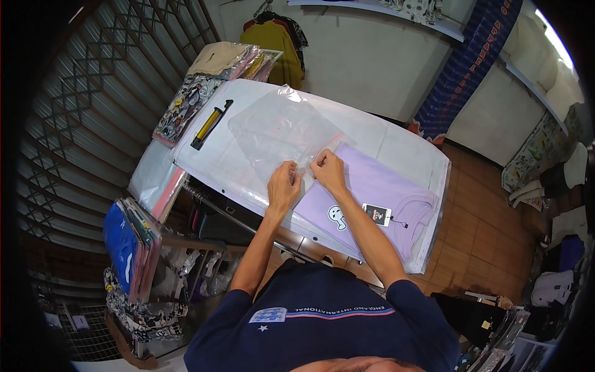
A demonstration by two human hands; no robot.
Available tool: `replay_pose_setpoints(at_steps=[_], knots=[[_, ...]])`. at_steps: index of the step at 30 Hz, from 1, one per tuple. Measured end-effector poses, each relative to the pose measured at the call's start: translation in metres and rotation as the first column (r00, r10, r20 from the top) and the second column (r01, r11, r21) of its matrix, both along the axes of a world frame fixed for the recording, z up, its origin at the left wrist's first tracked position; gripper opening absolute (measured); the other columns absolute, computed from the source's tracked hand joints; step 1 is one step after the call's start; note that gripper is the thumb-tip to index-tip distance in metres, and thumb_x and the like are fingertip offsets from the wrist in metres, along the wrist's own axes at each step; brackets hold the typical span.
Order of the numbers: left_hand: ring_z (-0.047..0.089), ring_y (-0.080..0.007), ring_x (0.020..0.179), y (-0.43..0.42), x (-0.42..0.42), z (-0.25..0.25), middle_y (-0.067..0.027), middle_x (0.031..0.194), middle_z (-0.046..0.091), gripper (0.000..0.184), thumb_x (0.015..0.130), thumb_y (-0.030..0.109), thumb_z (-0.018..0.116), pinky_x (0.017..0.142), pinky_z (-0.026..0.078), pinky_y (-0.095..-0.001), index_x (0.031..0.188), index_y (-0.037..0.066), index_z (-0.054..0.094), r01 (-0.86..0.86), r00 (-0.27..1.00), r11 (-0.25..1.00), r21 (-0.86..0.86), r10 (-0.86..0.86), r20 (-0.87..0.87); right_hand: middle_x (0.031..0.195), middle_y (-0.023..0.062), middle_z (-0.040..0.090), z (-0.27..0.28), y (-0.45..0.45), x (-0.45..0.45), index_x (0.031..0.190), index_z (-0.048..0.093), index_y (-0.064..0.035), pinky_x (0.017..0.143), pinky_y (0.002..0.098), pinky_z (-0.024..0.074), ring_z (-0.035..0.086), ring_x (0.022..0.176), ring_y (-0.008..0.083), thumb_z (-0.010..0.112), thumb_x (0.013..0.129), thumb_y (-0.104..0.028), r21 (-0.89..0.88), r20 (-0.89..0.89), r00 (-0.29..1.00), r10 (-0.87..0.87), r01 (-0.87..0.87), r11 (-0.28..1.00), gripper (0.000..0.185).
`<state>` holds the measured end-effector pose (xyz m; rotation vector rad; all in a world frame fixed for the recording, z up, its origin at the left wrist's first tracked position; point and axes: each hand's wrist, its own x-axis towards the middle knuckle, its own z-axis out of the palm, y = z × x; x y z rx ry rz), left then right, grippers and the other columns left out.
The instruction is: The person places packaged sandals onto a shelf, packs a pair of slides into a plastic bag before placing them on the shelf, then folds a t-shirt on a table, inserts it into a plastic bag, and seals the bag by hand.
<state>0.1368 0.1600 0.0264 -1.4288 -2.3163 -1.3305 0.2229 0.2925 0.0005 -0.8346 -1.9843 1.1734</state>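
A clear plastic bag (pixel 263 127) lies flat across the white table, with a pinkish strip along its right edge. My left hand (pixel 284 186) is closed on the near corner of the bag, fingers curled together. Beside it, my right hand (pixel 328 170) pinches the bag's edge close to the strip. Under and beside my right forearm rests a folded lavender T-shirt (pixel 378 180). It carries a small white cartoon print (pixel 336 217) and a black-and-white hang tag (pixel 376 214) on a dark string.
A yellow-and-black tool (pixel 209 126) lies on the white table (pixel 396 146) at the left. Bagged garments (pixel 192 99) are stacked past the table's left end. Blue packaged clothes (pixel 121 248) stand on a lower shelf. A dark blue banner (pixel 465 68) hangs at the back right.
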Motion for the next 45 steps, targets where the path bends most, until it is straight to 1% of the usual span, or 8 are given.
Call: replay_pose_setpoints(at_steps=[5,13,17,24,29,39,42,45], knots=[[0.064,-0.0295,0.081,-0.008,0.005,-0.002,-0.0141,0.09,0.065,0.027,0.076,-0.005,0.061,0.067,0.051,-0.0384,0.101,0.003,0.058,0.038,0.999,0.997,-0.07,-0.035,0.04,0.064,0.0129,0.065,0.021,-0.003,0.006,0.097,0.05,0.0049,0.036,0.0296,0.0471,0.065,0.048,0.0177,0.061,0.083,-0.006,-0.274,-0.045,0.998,-0.051,0.037,0.961,0.021],[0.064,-0.0288,0.082,-0.026,0.012,-0.011,-0.0154,0.09,0.063,0.026,0.076,-0.008,0.057,0.066,0.051,-0.0357,0.1,0.002,0.059,-0.052,0.99,0.998,-0.024,0.055,0.131,0.067,0.012,0.066,0.024,0.022,0.015,0.103,0.051,0.0033,0.036,0.0297,0.0468,0.063,0.047,0.0174,0.057,0.088,-0.007,-0.347,-0.153,0.964,-0.216,0.152,0.926,0.019],[0.064,-0.0275,0.081,-0.035,0.017,-0.011,-0.0154,0.09,0.063,0.026,0.076,-0.009,0.055,0.066,0.051,-0.0346,0.1,0.0,0.059,-0.097,0.968,0.995,-0.002,0.095,0.23,0.074,0.0152,0.068,0.032,0.043,0.033,0.103,0.053,0.0015,0.038,0.0307,0.0471,0.062,0.046,0.0177,0.057,0.089,-0.007,-0.291,-0.168,0.936,-0.308,0.252,0.923,0.017],[0.062,-0.0323,0.082,-0.047,0.013,-0.008,-0.0179,0.09,0.062,0.025,0.075,-0.008,0.055,0.072,0.049,-0.0399,0.098,-0.002,0.06,-0.112,0.96,0.993,0.033,0.1,0.263,0.082,0.0137,0.071,0.019,0.062,0.043,0.099,0.066,-0.0047,0.068,0.0352,0.0518,0.069,0.074,0.026,0.06,0.083,-0.006,0.056,-0.065,0.938,-0.34,0.344,0.937,0.017],[0.059,-0.0344,0.088,-0.06,0.007,-0.003,-0.0167,0.092,0.062,0.022,0.078,-0.004,0.057,0.079,0.047,-0.0412,0.099,-0.001,0.06,-0.173,0.978,0.985,0.014,0.17,0.122,0.084,0.0114,0.071,0.021,0.061,0.045,0.092,0.069,-0.004,0.07,0.0347,0.0522,0.069,0.077,0.0259,0.062,0.082,-0.008,0.094,0.003,0.936,-0.353,0.351,0.932,0.013],[0.059,-0.0358,0.093,-0.058,0.019,0.016,-0.0162,0.11,0.057,0.019,0.09,0.011,0.058,0.08,0.047,-0.0435,0.108,0.006,0.06,-0.331,0.941,0.937,-0.107,0.336,0.034,0.084,0.0111,0.071,0.036,0.103,0.031,0.087,0.069,-0.0018,0.072,0.0329,0.0522,0.069,0.08,0.0233,0.076,0.071,-0.007,0.145,0.198,0.98,0.033,-0.063,0.987,0.018],[0.061,-0.0355,0.091,-0.055,0.021,0.023,-0.0167,0.112,0.056,0.023,0.092,0.013,0.058,0.074,0.05,-0.0434,0.113,0.006,0.06,-0.365,0.891,0.909,-0.201,0.404,0.206,0.083,0.0113,0.071,0.037,0.115,0.024,0.086,0.069,-0.0012,0.073,0.0328,0.052,0.068,0.08,0.023,0.076,0.071,-0.005,0.14,0.241,0.967,0.084,-0.121,0.983,0.017],[0.064,-0.0334,0.086,-0.052,0.015,0.018,-0.018,0.115,0.053,0.026,0.091,0.009,0.058,0.069,0.052,-0.0412,0.116,0.004,0.058,-0.293,0.922,0.953,-0.082,0.304,0.239,0.081,0.0114,0.07,0.03,0.125,0.017,0.084,0.068,-0.0013,0.072,0.0331,0.0518,0.068,0.078,0.0231,0.076,0.071,-0.006,0.156,0.263,0.96,0.091,-0.136,0.978,0.015]])
